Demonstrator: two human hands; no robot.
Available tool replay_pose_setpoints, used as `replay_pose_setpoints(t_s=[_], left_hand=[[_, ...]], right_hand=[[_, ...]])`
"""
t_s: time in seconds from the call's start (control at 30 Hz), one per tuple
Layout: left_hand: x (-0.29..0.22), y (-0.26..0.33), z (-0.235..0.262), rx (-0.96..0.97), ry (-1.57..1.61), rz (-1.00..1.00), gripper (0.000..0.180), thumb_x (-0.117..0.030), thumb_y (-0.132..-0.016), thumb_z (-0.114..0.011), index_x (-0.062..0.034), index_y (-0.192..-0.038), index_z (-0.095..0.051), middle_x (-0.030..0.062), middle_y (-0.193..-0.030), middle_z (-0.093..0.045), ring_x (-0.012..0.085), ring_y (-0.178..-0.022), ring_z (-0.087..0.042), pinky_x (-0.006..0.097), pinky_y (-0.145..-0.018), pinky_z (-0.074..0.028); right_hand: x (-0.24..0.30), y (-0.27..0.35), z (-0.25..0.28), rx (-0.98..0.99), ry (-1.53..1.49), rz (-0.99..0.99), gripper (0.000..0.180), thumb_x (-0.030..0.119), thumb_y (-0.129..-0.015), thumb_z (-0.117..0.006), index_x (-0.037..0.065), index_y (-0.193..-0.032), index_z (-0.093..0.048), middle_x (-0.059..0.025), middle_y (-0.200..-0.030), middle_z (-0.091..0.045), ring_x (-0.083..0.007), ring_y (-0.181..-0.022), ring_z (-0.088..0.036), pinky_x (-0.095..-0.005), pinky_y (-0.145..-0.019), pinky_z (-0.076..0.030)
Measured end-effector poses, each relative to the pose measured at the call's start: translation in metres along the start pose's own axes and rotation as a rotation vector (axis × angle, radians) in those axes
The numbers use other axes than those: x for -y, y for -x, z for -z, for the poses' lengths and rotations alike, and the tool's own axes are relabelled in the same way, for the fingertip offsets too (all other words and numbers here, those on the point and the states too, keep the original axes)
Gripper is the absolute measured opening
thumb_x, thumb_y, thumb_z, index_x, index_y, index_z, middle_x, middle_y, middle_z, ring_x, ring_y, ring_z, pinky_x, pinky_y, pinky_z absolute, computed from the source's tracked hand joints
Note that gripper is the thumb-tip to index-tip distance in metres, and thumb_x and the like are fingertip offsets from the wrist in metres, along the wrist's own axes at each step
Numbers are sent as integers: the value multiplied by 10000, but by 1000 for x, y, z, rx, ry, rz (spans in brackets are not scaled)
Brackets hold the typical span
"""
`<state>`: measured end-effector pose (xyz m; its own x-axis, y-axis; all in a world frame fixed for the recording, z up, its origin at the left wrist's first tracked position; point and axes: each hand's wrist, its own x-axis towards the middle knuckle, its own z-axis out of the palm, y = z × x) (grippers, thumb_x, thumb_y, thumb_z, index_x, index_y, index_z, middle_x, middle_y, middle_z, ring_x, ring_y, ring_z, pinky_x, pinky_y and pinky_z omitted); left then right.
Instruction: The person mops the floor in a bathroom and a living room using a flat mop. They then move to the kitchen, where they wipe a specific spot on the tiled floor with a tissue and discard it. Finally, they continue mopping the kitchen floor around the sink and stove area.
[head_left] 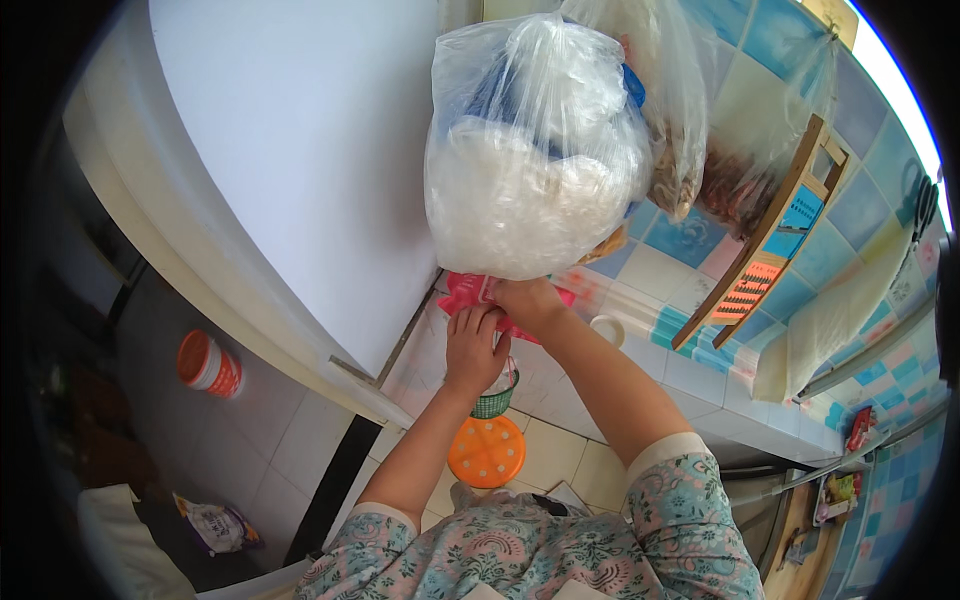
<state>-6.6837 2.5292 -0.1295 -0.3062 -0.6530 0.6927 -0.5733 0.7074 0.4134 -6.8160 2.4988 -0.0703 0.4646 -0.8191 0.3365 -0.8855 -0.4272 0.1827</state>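
Note:
A bright pink plastic bag (462, 291) lies on the white tiled ledge, below a big hanging clear bag (530, 190) stuffed with more plastic bags. My left hand (474, 348) has its fingers bent over the near edge of the pink bag, closed on it. Just to the right, my right hand (528, 302) grips the same bag, its fingertips partly hidden in the pink plastic. Under my left hand, a small green basket (493, 402) shows in part. What the pink bag contains cannot be seen.
A round orange stool (487, 453) stands below the basket. On the ledge at right is a tape roll (607, 330). Other filled bags (680, 150) and a wooden rack (765, 245) hang on the tiled wall. A white door panel (310, 150) borders the left; a bucket (209, 364) stands beyond.

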Motion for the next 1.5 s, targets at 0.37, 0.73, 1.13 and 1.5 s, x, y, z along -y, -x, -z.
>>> replay_pose_setpoints(t_s=[0.37,0.73,1.13,1.5], left_hand=[[2,-3,0,74,-131,-156,352,-152,-688,-659,-51,-1009,-554,98,-1072,-504,291,-1020,-459,464,-925,-337],[-2,-11,1,96,-116,-88,271,-132,-710,-640,-135,-980,-614,28,-1022,-550,244,-950,-492,393,-831,-400],[-8,-24,1,130,-97,-46,193,-125,-715,-639,-142,-906,-657,-21,-967,-579,203,-894,-531,353,-767,-438],[-10,-28,-6,159,-110,-25,177,-134,-714,-641,-142,-890,-662,-14,-923,-588,203,-888,-536,350,-755,-444]], right_hand=[[-10,-7,-17,-88,-142,-24,203,137,-694,-575,61,-858,-665,-124,-1072,-574,-293,-1059,-517,-409,-916,-404],[-10,-12,26,42,-241,-154,367,164,-698,-582,93,-1057,-617,-137,-1161,-548,-288,-1089,-504,-393,-930,-388],[-43,14,34,177,-1593,-679,263,130,-707,-651,-7,-931,-643,-95,-820,-655,-110,-662,-568,-202,-559,-427],[-42,42,47,-162,-2150,-784,103,42,-747,-547,50,-850,-542,-11,-704,-522,-110,-620,-479,-236,-557,-403]])
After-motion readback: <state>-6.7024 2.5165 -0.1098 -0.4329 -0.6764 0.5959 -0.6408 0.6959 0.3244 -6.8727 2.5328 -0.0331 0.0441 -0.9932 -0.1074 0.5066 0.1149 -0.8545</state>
